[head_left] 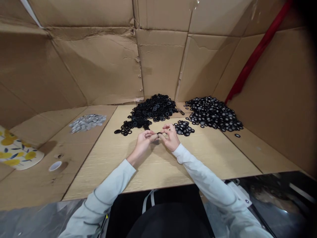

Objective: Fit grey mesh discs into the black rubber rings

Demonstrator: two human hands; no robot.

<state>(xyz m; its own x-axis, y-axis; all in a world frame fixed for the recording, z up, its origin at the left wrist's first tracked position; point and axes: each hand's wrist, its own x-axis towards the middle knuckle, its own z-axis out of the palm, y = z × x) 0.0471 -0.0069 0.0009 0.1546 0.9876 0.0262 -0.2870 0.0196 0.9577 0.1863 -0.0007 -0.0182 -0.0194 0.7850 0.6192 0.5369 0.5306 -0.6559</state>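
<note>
Between the fingertips of my two hands, just above the tabletop, is a small black ring point(159, 133). My left hand point(145, 138) pinches its left side, and my right hand point(170, 137) grips the right side with thumb and fingers. Whether a disc sits inside the ring is too small to tell. Beyond my hands rises a heap of black rings point(156, 107), some spilling toward my left hand. Close by my right hand lies a small pile of black rings with grey centres point(183, 128).
A large heap of grey-centred rings point(213, 112) stands at the back right, one loose piece near it. Flat grey discs point(88, 123) lie at left, with a white tape roll point(55, 166) and a lemon-patterned container point(18, 150). Cardboard walls point(160, 62) enclose the table.
</note>
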